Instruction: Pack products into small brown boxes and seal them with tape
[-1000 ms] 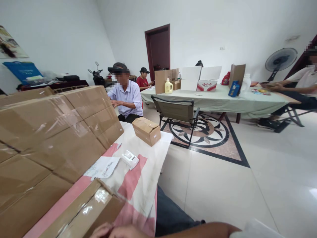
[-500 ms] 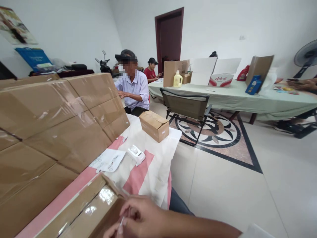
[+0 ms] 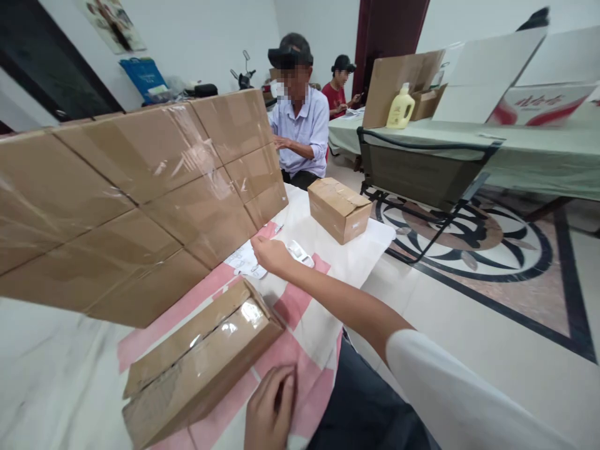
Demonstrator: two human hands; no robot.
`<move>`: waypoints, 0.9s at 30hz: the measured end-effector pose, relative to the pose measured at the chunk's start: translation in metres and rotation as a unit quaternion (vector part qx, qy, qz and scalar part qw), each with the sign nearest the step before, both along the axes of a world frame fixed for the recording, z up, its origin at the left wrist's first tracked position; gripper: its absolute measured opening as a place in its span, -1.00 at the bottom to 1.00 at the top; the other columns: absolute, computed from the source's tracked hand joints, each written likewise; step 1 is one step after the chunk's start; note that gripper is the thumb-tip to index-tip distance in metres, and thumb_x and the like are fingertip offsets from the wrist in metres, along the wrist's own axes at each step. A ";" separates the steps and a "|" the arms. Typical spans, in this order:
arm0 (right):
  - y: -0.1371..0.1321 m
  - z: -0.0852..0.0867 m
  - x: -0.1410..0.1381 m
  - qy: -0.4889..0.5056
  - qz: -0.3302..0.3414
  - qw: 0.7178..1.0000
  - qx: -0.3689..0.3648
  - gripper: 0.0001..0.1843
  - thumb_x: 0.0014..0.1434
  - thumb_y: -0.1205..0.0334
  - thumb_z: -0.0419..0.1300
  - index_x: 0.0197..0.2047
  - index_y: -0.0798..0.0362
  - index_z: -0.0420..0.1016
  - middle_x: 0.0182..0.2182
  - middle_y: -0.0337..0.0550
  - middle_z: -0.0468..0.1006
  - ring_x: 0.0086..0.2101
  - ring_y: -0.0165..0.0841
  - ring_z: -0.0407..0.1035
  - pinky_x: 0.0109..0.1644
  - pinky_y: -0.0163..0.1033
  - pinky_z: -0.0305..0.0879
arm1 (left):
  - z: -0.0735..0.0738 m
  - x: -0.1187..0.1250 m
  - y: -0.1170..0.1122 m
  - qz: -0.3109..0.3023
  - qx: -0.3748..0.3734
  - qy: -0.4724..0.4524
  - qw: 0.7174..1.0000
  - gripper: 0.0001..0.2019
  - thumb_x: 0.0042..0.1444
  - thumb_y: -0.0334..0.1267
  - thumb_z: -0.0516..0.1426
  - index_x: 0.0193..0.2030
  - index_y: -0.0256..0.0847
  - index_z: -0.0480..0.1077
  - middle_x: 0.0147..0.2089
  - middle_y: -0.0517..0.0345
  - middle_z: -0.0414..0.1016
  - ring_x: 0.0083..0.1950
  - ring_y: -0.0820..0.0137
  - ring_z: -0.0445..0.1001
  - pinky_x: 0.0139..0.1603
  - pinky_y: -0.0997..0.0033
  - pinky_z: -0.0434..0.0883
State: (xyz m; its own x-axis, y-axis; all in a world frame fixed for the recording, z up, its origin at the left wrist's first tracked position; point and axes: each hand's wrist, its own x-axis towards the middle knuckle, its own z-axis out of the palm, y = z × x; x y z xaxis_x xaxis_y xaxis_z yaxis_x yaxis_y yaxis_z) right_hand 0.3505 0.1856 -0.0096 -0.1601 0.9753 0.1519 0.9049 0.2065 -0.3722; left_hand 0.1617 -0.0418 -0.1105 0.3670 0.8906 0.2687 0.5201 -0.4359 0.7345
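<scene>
My right hand [image 3: 272, 253] reaches forward, closed, over a printed paper sheet [image 3: 248, 264]. Its fingertips point away, and anything inside them is hidden. Beside that wrist lies a small white toy car [image 3: 300, 253], partly covered by the arm. My left hand [image 3: 269, 406] rests low on the pink and white cloth [image 3: 309, 356] with its fingers curled; I cannot see what is in them, if anything. Just left of it, a long taped cardboard box [image 3: 201, 359] lies at an angle on the cloth, touched by neither hand.
A wall of taped cardboard boxes [image 3: 154, 187] stands on the left. A smaller carton [image 3: 340, 209] sits at the cloth's far edge. Beyond it are a folding chair [image 3: 417, 169] and a green-covered table [image 3: 515, 140] with a yellow bottle [image 3: 400, 107]. Two seated people are behind.
My hands were together by the near box, around a small pale thing. Now they are apart: the right has gone forward to the paper, the left lies on the cloth. The view has swung left.
</scene>
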 end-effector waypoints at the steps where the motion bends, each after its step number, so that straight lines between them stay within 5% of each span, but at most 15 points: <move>1: 0.016 0.002 -0.007 -0.010 0.012 1.000 -0.018 -0.64 0.38 0.49 -0.08 0.15 0.22 0.37 0.11 0.20 0.48 -0.02 -0.16 0.48 0.00 -0.10 0.36 | 0.002 0.000 0.001 -0.021 0.015 0.007 1.000 -0.75 0.35 -0.11 0.09 -0.11 -0.10 0.58 -0.11 0.05 0.68 -0.07 0.31 0.66 -0.02 0.44 0.57; 7: 0.054 0.004 -0.016 -0.025 0.051 0.995 -0.083 -0.79 0.20 0.52 0.18 -0.10 0.32 0.54 0.07 0.26 0.49 -0.01 -0.11 0.47 0.02 -0.10 0.37 | 0.007 0.001 0.000 -0.047 0.057 0.028 0.997 -0.75 0.37 -0.23 0.04 -0.11 -0.13 0.56 -0.16 0.00 0.67 -0.12 0.32 0.65 -0.07 0.43 0.57; 11: 0.038 0.008 0.005 0.014 0.062 0.997 -0.038 -0.70 0.38 0.43 -0.01 0.01 0.28 0.52 0.15 0.23 0.42 0.11 -0.15 0.37 0.14 -0.11 0.29 | 0.007 0.002 0.000 -0.042 0.043 0.029 0.998 -0.76 0.38 -0.22 0.04 -0.13 -0.11 0.56 -0.18 0.03 0.66 -0.14 0.34 0.64 -0.11 0.45 0.56; 13: 0.016 0.003 0.018 0.040 0.094 0.995 -0.023 -0.68 0.40 0.30 0.07 0.13 0.22 0.47 0.17 0.13 0.42 0.13 -0.24 0.35 0.19 -0.20 0.25 | 0.008 0.003 0.001 -0.050 0.039 0.032 0.997 -0.76 0.38 -0.23 0.04 -0.13 -0.12 0.55 -0.20 0.04 0.65 -0.15 0.34 0.63 -0.12 0.45 0.55; 15: -0.014 -0.008 0.030 0.090 0.179 0.979 -0.045 -0.39 0.25 0.21 0.31 0.32 0.13 0.32 0.24 0.04 0.39 0.17 -0.30 0.33 0.20 -0.31 0.24 | 0.008 0.002 0.002 -0.062 0.039 0.033 0.997 -0.76 0.38 -0.25 0.03 -0.14 -0.13 0.54 -0.22 0.05 0.64 -0.16 0.35 0.63 -0.13 0.45 0.54; 19: -0.075 -0.036 0.028 0.220 0.362 0.887 -0.183 0.48 -0.16 0.07 0.57 0.57 0.10 -0.31 0.44 0.21 0.08 0.38 -0.14 0.10 0.32 -0.27 0.16 | 0.005 0.000 0.005 -0.074 0.062 0.040 0.995 -0.78 0.37 -0.28 0.04 -0.14 -0.12 0.54 -0.22 0.08 0.65 -0.17 0.37 0.63 -0.14 0.49 0.53; 22: -0.103 -0.045 0.007 0.271 0.358 0.877 -0.172 0.67 -0.25 -0.06 0.58 0.56 0.13 -0.54 0.48 0.29 -0.10 0.45 -0.06 -0.10 0.44 -0.16 -0.01 | -0.002 -0.003 0.006 -0.078 0.093 0.053 0.991 -0.80 0.36 -0.27 0.07 -0.12 -0.11 0.55 -0.21 0.12 0.67 -0.19 0.39 0.65 -0.14 0.53 0.53; 27: -0.134 -0.049 0.004 0.337 0.270 0.897 -0.093 0.67 -0.32 -0.10 0.60 0.57 0.06 -0.43 0.45 0.24 0.01 0.41 0.01 0.01 0.45 -0.03 0.00 | -0.013 -0.002 0.004 -0.043 0.126 0.064 0.989 -0.73 0.40 -0.17 0.02 -0.11 -0.11 0.55 -0.17 0.11 0.69 -0.15 0.37 0.67 -0.08 0.49 0.53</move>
